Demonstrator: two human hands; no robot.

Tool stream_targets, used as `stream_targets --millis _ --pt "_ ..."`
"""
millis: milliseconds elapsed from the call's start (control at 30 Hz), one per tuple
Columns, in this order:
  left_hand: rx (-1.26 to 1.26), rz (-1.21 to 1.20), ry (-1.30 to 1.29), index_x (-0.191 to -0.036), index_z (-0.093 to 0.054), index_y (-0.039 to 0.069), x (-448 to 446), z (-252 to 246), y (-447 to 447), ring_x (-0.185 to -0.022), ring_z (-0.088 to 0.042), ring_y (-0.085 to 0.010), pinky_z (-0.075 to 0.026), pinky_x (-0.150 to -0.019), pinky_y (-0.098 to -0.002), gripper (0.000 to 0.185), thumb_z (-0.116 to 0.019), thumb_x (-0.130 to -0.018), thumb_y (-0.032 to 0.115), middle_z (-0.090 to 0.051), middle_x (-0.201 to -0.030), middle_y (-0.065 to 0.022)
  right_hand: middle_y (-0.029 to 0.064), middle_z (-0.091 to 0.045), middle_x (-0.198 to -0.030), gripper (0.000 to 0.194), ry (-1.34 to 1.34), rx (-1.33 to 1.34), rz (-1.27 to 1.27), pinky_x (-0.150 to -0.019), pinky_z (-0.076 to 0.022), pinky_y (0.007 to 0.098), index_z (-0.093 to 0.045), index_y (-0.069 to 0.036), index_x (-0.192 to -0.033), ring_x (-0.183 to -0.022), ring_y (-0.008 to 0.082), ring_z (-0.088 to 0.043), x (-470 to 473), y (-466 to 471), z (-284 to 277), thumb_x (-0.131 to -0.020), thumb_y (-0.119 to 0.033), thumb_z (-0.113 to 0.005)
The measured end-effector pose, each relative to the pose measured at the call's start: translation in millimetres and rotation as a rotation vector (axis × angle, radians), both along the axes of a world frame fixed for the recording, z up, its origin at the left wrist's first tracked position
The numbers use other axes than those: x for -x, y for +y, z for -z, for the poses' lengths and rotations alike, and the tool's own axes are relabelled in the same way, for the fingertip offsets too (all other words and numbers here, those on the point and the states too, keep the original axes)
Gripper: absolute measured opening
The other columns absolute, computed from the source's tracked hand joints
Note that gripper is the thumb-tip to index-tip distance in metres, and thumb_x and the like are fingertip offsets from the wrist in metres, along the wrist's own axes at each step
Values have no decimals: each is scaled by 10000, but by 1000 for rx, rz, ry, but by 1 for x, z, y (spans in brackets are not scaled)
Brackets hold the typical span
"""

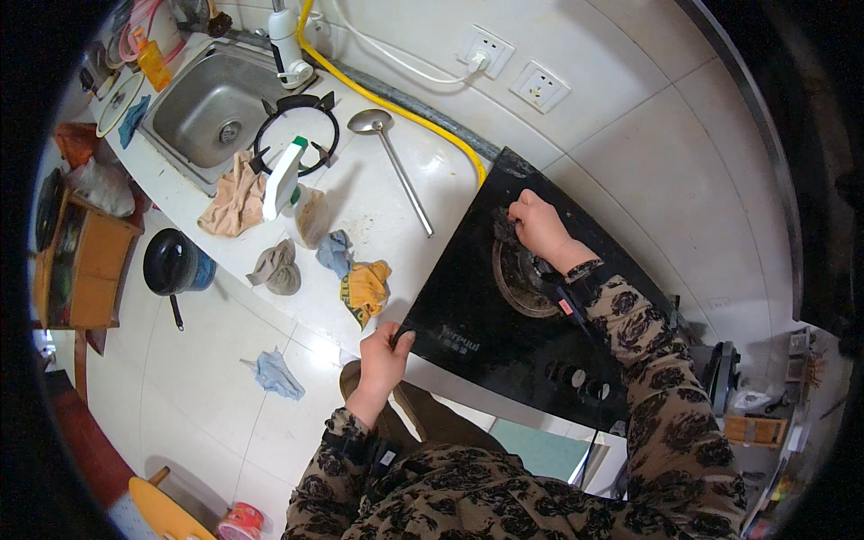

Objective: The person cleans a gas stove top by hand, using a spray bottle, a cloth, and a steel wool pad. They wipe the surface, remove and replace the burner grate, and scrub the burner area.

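Note:
My right hand (545,229) pinches a dark scouring pad (503,231), apparently steel wool, against the far rim of the round burner (506,287). That burner is set in a black glass gas cooktop (459,290), and my forearm covers part of it. At the cooktop's near left corner, the thumb and fingers of my left hand (382,361) are closed on the edge. Two control knobs (578,378) show near the front. A crumpled yellow cloth (368,287) lies on the counter close to my left hand.
Left on the white counter (378,189) are a spray bottle (304,209), a black pan support (337,128), a steel ladle (405,169) and several rags. Beyond is a steel sink (196,108). A yellow gas hose (398,108) runs along the wall. A light blue cloth (278,374) lies on the floor.

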State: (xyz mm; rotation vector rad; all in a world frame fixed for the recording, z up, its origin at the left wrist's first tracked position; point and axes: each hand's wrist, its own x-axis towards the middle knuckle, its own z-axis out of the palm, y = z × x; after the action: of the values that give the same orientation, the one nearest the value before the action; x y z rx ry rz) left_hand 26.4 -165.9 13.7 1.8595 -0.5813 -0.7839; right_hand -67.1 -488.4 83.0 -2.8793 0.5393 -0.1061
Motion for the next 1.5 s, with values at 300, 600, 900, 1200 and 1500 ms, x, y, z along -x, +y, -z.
stream_targets --millis 300,600,900,1200,1500 --pt "-15 0 -20 -802 -575 1 1 -2 -2 -506 -535 -216 -433 -507 -315 166 -661 -776 141 -565 -593 -138 162 -513 -873 140 292 322 -117 -736 -453 370 -594 36 -782 -856 291 -514 -4 33 -5 -740 -96 -569" --pt "35 21 -100 -869 -582 9 2 -4 1 -605 -584 -328 -463 -568 -364 194 -653 -788 169 -588 -670 -185 198 -544 -885 202 329 176 224 -742 -479 432 -645 39 -751 -832 364 -566 -19 36 -13 -650 -125 -706" --pt "-53 73 10 -909 -585 17 6 2 -2 -736 -596 -355 -472 -654 -412 225 -611 -816 220 -605 -773 -205 174 -529 -831 56 153 83 18 -678 -451 433 -602 -8 -738 -794 366 -536 -5 39 4 -722 -57 -579" --pt "47 2 -15 -853 -552 -13 7 5 -5 -784 -548 -403 -445 -666 -433 203 -599 -802 178 -582 -800 -227 257 -522 -798 115 96 112 173 -670 -417 459 -533 71 -702 -796 445 -489 -10 -37 28 -594 109 -520" --pt "36 -8 -40 -839 -552 -9 8 4 -5 -748 -544 -409 -442 -644 -449 215 -611 -798 194 -573 -750 -223 208 -506 -777 149 100 -90 -189 -639 -430 375 -535 54 -653 -774 381 -514 -9 32 5 -547 158 -519"
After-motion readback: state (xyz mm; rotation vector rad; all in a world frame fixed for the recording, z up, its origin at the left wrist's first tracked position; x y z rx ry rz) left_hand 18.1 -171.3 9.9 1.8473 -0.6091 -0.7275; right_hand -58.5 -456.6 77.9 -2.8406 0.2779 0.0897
